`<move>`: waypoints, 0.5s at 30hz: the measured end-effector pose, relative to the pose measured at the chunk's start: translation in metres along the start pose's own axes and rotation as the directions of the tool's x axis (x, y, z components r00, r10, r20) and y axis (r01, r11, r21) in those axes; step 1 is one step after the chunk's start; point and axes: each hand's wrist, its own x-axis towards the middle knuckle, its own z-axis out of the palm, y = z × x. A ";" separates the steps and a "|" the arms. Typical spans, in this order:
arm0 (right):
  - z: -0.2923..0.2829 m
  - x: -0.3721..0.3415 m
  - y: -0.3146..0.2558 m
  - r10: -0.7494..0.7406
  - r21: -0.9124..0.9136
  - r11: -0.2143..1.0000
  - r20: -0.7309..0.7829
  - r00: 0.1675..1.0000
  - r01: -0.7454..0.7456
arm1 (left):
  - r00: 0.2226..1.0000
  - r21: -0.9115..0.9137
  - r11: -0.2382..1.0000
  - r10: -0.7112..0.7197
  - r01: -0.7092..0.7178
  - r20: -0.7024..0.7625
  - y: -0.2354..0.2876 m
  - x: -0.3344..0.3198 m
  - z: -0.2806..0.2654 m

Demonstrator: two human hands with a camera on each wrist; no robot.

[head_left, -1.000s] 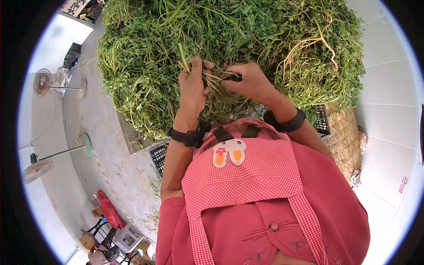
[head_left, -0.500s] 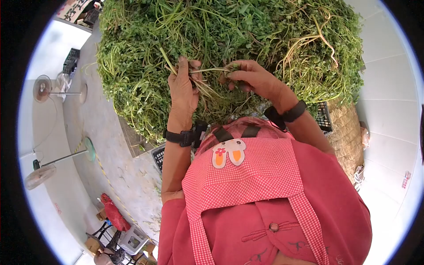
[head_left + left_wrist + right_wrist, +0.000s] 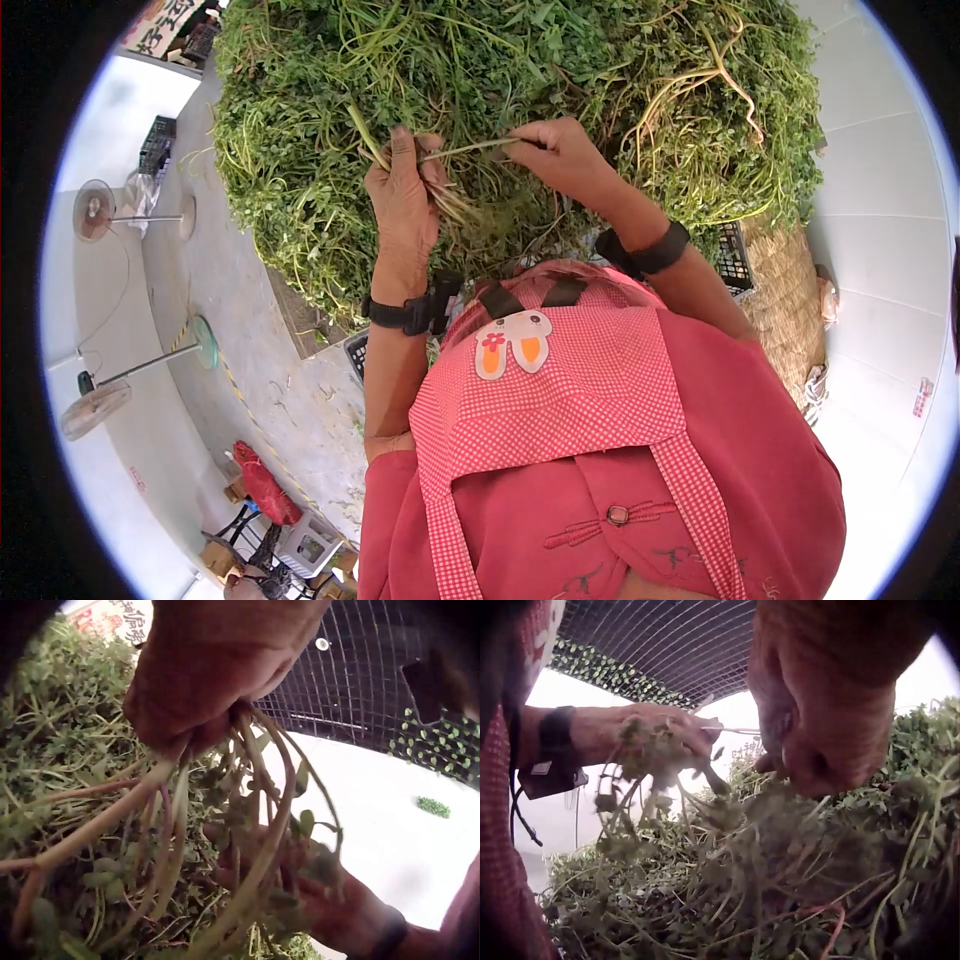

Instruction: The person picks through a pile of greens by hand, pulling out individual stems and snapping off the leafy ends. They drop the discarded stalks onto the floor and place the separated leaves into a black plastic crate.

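My left hand [image 3: 403,205] grips a bunch of leafy green stems [image 3: 457,203], their pale ends spreading below the fingers. One thicker stem [image 3: 365,135] sticks out past the thumb, up and to the left. My right hand [image 3: 567,162] pinches the far end of a long thin stem [image 3: 470,149], which runs straight across to the left hand. Leaves and forked stems [image 3: 255,772] hang beneath the left hand in the left wrist view. Both hands are over a large heap of leafy greens [image 3: 330,210]. The right fingertips are partly hidden.
Black plastic crates [image 3: 734,258] show under the heap's near edge. A woven straw bundle [image 3: 780,310] stands at its right. Pale branching stalks [image 3: 712,78] lie on the heap. Two fans [image 3: 95,205] and a red sack [image 3: 265,485] are off to the left.
Both hands were close together at the bunch. The left hand has moved left with the bunch, and the right has drawn away, leaving one stem stretched between them.
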 end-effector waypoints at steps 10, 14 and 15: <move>-0.006 -0.018 -0.046 0.092 0.404 0.898 0.214 0.972 -0.174 | 0.990 0.006 0.997 0.083 -0.083 -0.112 0.010 0.004 -0.004; 0.003 0.003 -0.013 -0.322 -0.512 0.814 -0.006 0.947 0.274 | 0.981 0.142 0.975 0.182 -0.172 -0.061 0.012 -0.009 0.003; 0.001 0.006 -0.012 -0.317 -0.515 0.815 -0.009 0.948 0.267 | 0.971 0.236 0.943 0.241 -0.233 -0.005 0.007 -0.018 0.014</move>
